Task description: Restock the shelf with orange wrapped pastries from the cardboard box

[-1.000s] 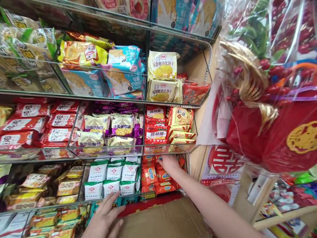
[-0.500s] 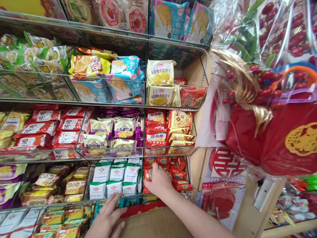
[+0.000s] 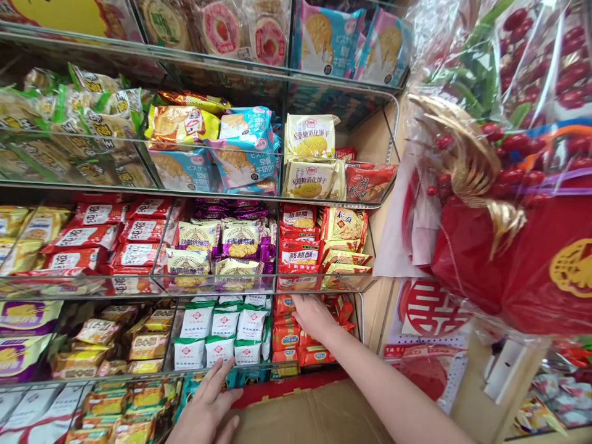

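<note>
My right hand (image 3: 317,319) reaches into the lower right shelf compartment, among red-orange snack packets (image 3: 285,336). Its fingertips are tucked behind the shelf edge above and among the packets, so I cannot tell whether it grips one. More of these packets lie under and beside the wrist. My left hand (image 3: 208,404) is open, fingers apart, in front of the shelf's lower edge. Its fingertips are just below the white packets with green tops (image 3: 218,351) and hold nothing. A brown cardboard box (image 3: 305,413) is below and between my hands.
Glass-fronted shelves (image 3: 222,285) hold rows of wrapped biscuits, among them red walnut-biscuit packets (image 3: 298,253) directly above my right hand. A plastic-wrapped red decoration (image 3: 518,265) with berries hangs at the right. A red cut-out sign (image 3: 435,308) is beneath it.
My right hand has moved deeper and slightly up and right in the compartment. Red-orange packets at its front now lie in neater rows. The view has shifted a little; my left hand stays put.
</note>
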`<state>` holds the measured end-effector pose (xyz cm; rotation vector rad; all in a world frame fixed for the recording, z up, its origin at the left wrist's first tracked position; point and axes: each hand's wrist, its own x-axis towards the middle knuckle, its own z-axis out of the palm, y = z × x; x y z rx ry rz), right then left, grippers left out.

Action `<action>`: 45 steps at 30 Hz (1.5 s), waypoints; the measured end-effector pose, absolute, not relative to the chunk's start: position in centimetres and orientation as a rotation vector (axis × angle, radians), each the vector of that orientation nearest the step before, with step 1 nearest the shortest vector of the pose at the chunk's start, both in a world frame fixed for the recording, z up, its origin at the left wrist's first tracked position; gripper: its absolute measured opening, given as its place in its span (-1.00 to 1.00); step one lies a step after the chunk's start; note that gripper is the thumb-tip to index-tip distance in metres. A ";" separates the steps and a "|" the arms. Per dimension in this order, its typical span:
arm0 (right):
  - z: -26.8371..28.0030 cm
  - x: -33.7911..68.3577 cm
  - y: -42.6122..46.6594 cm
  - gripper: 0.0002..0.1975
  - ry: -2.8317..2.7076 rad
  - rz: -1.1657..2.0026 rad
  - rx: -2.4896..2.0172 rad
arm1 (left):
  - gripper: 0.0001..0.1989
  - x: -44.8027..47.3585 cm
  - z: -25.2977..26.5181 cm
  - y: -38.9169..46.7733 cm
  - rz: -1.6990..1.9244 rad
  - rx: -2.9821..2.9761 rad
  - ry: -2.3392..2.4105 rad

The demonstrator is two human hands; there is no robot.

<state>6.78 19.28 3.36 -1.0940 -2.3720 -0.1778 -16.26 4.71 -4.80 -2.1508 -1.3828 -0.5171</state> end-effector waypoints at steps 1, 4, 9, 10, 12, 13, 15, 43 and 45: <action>3.5 6.5 19.5 -0.57 -2.383 -0.196 -1.093 | -0.72 -16.2 -4.9 4.7 -0.513 -2.158 -1.397; 3.8 6.1 19.7 -0.60 -2.407 -0.226 -1.085 | -0.72 -16.4 -5.3 4.6 -0.514 -2.177 -1.437; 3.4 7.2 18.1 -0.50 -2.365 -0.254 -0.958 | -0.68 -16.5 -4.7 4.2 -0.690 -2.162 -1.400; 3.1 7.5 17.3 -0.50 -2.335 -0.259 -0.877 | -0.65 -16.1 -4.2 4.1 -0.760 -2.172 -1.374; 2.2 7.8 15.4 -0.51 -2.253 -0.230 -0.692 | -0.57 -14.9 -3.3 4.0 -0.926 -2.218 -1.388; 1.7 7.8 14.2 -0.50 -2.205 -0.182 -0.624 | -0.53 -14.0 -2.9 4.0 -1.024 -2.250 -1.427; 0.8 7.5 12.0 -0.47 -2.116 -0.030 -0.569 | -0.47 -11.9 -2.2 4.2 -1.216 -2.329 -1.542; 4.5 7.9 19.9 -0.66 -2.098 -0.012 -1.517 | -0.52 -4.2 4.1 16.1 -0.090 -2.036 -1.546; 4.8 8.3 20.0 -0.61 -2.125 -0.099 -1.568 | -0.52 -4.2 4.0 16.3 -0.102 -2.009 -1.527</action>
